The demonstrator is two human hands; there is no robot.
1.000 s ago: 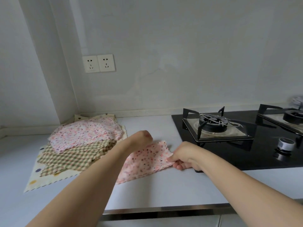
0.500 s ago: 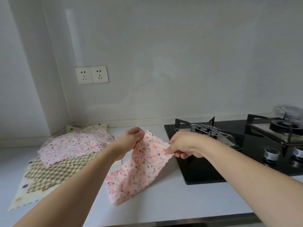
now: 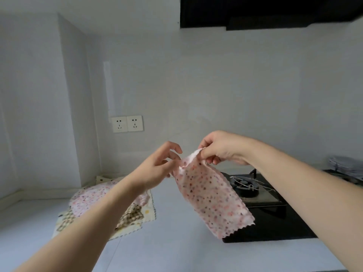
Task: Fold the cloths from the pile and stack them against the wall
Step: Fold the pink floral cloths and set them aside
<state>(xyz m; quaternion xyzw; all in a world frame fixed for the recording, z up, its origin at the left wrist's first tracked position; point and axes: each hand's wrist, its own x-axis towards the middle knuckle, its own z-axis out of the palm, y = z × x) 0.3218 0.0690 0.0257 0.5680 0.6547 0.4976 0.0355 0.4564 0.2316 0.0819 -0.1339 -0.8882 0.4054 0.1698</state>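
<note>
Pink floral cloth (image 3: 212,199): raised off the countertop (image 3: 176,250) since the earlier frame, now hanging above it beside the gas hob (image 3: 275,218). Right hand (image 3: 220,149) pinches its top edge; left hand (image 3: 157,167), fingers loosely spread, touches the upper left corner. Cloth pile (image 3: 102,203): far left, near the wall.

We face a pale wall (image 3: 216,85) with twin sockets (image 3: 127,123), a white worktop (image 3: 176,252), a black hob (image 3: 275,222) and a dark hood (image 3: 265,10).
</note>
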